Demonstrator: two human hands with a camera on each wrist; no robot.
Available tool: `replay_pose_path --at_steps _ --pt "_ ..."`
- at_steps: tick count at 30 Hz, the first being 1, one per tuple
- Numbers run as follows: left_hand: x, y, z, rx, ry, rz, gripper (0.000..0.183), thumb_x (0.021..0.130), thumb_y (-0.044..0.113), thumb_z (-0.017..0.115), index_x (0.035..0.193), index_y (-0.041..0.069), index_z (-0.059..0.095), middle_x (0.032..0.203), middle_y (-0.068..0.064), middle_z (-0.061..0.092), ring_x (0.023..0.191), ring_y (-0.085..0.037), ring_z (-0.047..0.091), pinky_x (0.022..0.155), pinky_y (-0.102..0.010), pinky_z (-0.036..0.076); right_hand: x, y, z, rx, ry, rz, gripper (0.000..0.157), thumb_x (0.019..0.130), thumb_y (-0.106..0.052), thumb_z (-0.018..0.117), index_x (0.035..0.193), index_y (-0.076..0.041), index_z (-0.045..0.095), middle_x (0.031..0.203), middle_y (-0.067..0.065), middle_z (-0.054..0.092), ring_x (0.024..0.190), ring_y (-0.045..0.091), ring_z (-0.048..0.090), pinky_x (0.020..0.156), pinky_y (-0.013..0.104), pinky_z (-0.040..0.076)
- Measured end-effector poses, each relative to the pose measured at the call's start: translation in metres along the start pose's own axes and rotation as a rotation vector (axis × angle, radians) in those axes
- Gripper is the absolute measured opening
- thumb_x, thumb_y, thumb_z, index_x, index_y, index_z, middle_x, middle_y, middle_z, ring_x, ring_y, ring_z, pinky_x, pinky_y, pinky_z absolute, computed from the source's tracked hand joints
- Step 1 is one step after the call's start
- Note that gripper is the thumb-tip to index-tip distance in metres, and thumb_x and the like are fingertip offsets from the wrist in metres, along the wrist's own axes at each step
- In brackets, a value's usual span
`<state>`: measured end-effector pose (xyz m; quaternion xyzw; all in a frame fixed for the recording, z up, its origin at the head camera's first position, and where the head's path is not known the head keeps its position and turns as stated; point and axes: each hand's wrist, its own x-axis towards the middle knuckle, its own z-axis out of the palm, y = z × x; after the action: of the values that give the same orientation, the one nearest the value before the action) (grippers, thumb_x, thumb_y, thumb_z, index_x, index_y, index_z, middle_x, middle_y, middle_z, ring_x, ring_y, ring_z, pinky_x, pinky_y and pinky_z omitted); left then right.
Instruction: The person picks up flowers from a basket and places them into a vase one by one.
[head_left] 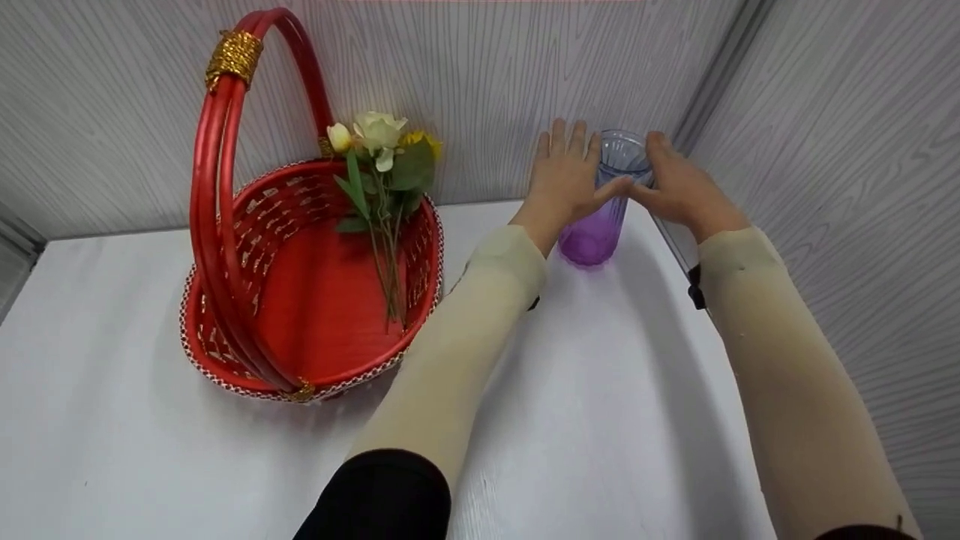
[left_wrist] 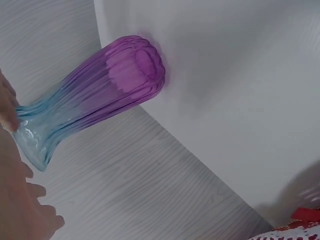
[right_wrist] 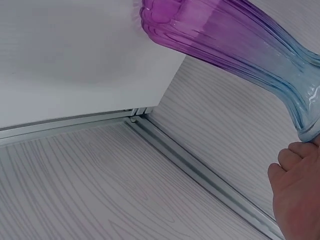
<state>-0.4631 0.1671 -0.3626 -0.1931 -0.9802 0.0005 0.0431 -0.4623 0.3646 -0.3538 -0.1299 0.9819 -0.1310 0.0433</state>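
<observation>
A ribbed glass vase point(head_left: 591, 238), purple at its base and pale blue toward the flared rim, stands upright on the white table near the back right. My left hand point(head_left: 564, 180) is at its left with fingers straight and spread, the thumb reaching across in front of the upper part. On the other side, my right hand point(head_left: 681, 184) has its fingers extended beside the rim. Both thumbs meet, or nearly meet, in front of the vase. In the right wrist view the fingertips are at the rim of the vase point(right_wrist: 225, 40); firm contact is hard to judge.
A red woven basket point(head_left: 186, 322) with a tall arched handle point(head_left: 206, 172) and gold ties stands at the left. Inside its right side lean artificial flowers: a white rose point(head_left: 380, 131), a white bud point(head_left: 339, 138) and a yellow bloom point(head_left: 427, 140). Grey wood-grain walls point(head_left: 480, 67) enclose the table.
</observation>
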Motion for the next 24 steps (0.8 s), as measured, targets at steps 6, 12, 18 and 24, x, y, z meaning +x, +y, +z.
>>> replay_pose_path --at_steps 6,12,18,24 --pt "-0.001 -0.002 0.002 -0.021 -0.01 0.002 0.099 0.088 0.082 0.003 0.162 0.015 0.001 0.168 -0.011 -0.004 0.153 -0.037 -0.008 0.124 -0.051 -0.002 0.002 0.0 -0.003 0.012 -0.014 0.026 0.109 0.091 -0.078 0.034 0.157 -0.006 -0.013 0.164 0.018 -0.013 0.151 0.043 -0.003 0.122 0.058 0.003" --pt "-0.007 -0.009 0.004 -0.042 -0.024 0.071 0.099 0.093 0.077 0.008 0.16 0.004 0.002 0.168 -0.014 0.003 0.154 -0.035 -0.004 0.125 -0.044 0.002 0.004 -0.003 -0.002 -0.003 -0.019 0.011 0.103 0.095 -0.071 0.037 0.158 -0.002 -0.006 0.164 0.026 0.005 0.149 0.048 0.012 0.121 0.059 0.01" --pt "-0.015 -0.019 0.004 -0.022 0.032 0.104 0.094 0.096 0.072 0.007 0.159 0.003 0.014 0.167 -0.013 0.01 0.155 -0.033 0.002 0.126 -0.043 0.005 0.0 -0.01 0.004 0.006 -0.006 -0.032 0.104 0.095 -0.071 0.039 0.159 -0.002 -0.005 0.164 0.025 0.008 0.15 0.045 0.014 0.121 0.059 0.013" --pt "-0.021 -0.03 0.003 -0.043 0.046 0.068 0.084 0.099 0.067 0.006 0.161 0.01 0.014 0.168 -0.012 0.009 0.154 -0.036 0.003 0.125 -0.048 0.009 -0.011 -0.018 0.012 0.023 -0.002 -0.071 0.103 0.095 -0.07 0.041 0.159 -0.004 -0.006 0.165 0.021 0.003 0.151 0.042 0.01 0.122 0.057 0.011"
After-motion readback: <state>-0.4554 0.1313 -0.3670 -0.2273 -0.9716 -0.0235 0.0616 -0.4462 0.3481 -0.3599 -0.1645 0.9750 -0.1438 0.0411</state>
